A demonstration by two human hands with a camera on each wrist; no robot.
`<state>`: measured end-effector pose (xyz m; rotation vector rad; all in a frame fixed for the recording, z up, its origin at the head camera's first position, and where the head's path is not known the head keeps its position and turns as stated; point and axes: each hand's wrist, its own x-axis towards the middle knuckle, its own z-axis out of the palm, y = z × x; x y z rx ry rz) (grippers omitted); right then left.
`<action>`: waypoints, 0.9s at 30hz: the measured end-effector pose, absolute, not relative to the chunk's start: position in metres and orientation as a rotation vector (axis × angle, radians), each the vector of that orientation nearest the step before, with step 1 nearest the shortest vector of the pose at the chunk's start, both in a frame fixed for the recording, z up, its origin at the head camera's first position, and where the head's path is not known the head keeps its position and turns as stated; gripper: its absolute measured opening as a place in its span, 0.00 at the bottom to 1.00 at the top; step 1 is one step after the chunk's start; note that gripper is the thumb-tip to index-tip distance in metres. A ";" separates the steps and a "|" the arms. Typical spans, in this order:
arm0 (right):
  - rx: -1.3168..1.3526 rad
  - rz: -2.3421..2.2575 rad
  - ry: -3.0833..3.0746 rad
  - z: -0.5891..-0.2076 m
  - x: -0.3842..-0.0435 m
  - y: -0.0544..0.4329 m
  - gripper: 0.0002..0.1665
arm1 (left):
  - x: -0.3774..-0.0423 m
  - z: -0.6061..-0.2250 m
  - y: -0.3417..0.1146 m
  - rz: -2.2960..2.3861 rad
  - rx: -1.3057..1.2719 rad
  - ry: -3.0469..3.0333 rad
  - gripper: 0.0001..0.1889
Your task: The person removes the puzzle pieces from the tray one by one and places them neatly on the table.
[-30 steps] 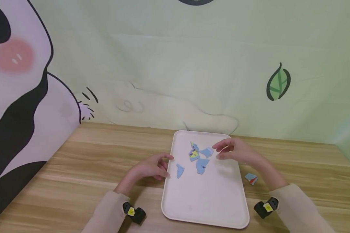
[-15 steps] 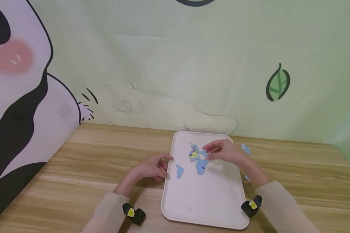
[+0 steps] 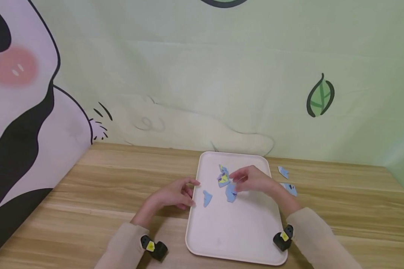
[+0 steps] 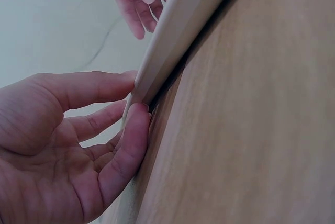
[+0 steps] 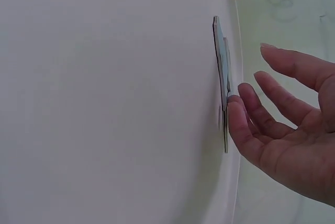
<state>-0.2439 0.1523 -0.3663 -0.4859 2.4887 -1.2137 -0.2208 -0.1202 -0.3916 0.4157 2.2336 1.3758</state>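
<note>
On the white tray (image 3: 239,228) lie flat, jagged puzzle pieces with a blue print. My right hand (image 3: 254,180) is over a blue piece (image 3: 231,193) and a yellow-and-purple patterned piece (image 3: 223,180), partly covering the group. In the right wrist view one fingertip touches the standing-out edge of a blue piece (image 5: 222,59), while the other fingers are spread apart. At the tray's left rim, the relaxed fingertips of my left hand (image 3: 173,193) rest against the edge. A separate blue piece (image 3: 207,198) lies just right of that hand.
Beyond the tray's right side, two more blue pieces, one farther back (image 3: 283,172) and one by the right forearm (image 3: 290,189), lie on the wooden table (image 3: 138,164). A pale green printed backdrop (image 3: 188,74) rises behind the table's far edge.
My right hand has moved left across the tray, onto the group of pieces, covering a blue piece seen before. Its forearm now uncovers two pieces on the table and hides another. My left hand stays put.
</note>
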 end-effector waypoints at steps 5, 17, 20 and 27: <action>-0.490 -1.170 2.511 -0.371 -0.245 0.147 0.23 | -0.220 -0.391 -0.120 1.379 0.415 2.232 0.30; -0.505 -0.909 2.702 -0.371 -0.240 0.132 0.22 | -0.220 -0.390 -0.119 1.380 0.403 2.228 0.30; -0.493 -0.885 2.716 -0.371 -0.240 0.131 0.21 | -0.220 -0.389 -0.120 1.378 0.396 2.231 0.30; -0.500 -0.891 2.712 -0.372 -0.241 0.131 0.19 | -0.219 -0.389 -0.120 1.378 0.395 2.234 0.30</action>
